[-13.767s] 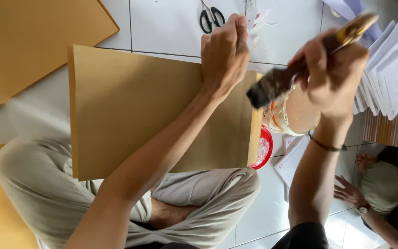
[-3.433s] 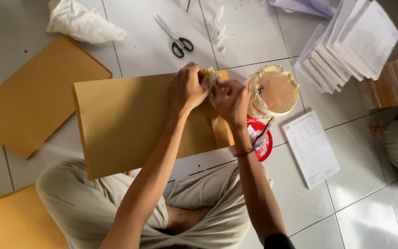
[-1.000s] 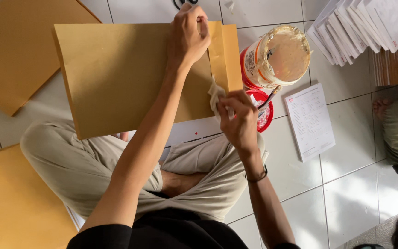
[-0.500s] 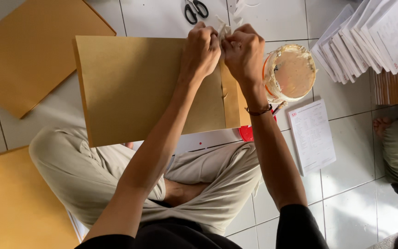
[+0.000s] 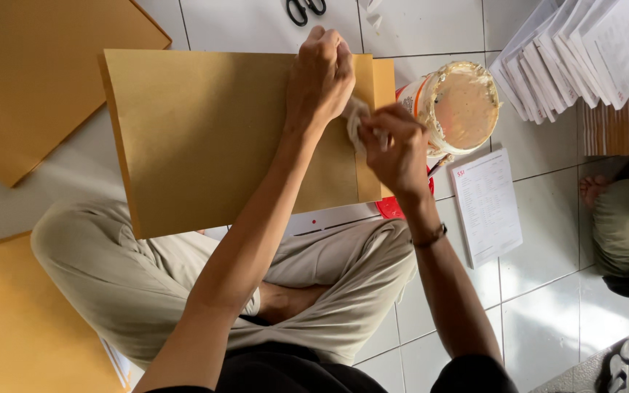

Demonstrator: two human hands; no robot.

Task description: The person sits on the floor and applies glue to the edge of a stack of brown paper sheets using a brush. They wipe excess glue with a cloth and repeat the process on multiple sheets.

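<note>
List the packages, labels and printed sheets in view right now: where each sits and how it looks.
Large brown envelope: on the lap, flat, rectangular, under the left hand.
Glue tub: right of the envelope, round, white-and-red label band.
Printed form: floor below the tub, white, dense small print.
White paper stack: top right, fanned out.
More brown envelopes: floor, upper left.

Glue tub [image 5: 460, 105] right of envelope [image 5: 212, 138], scissors [image 5: 305, 9] perhaps beyond.
</note>
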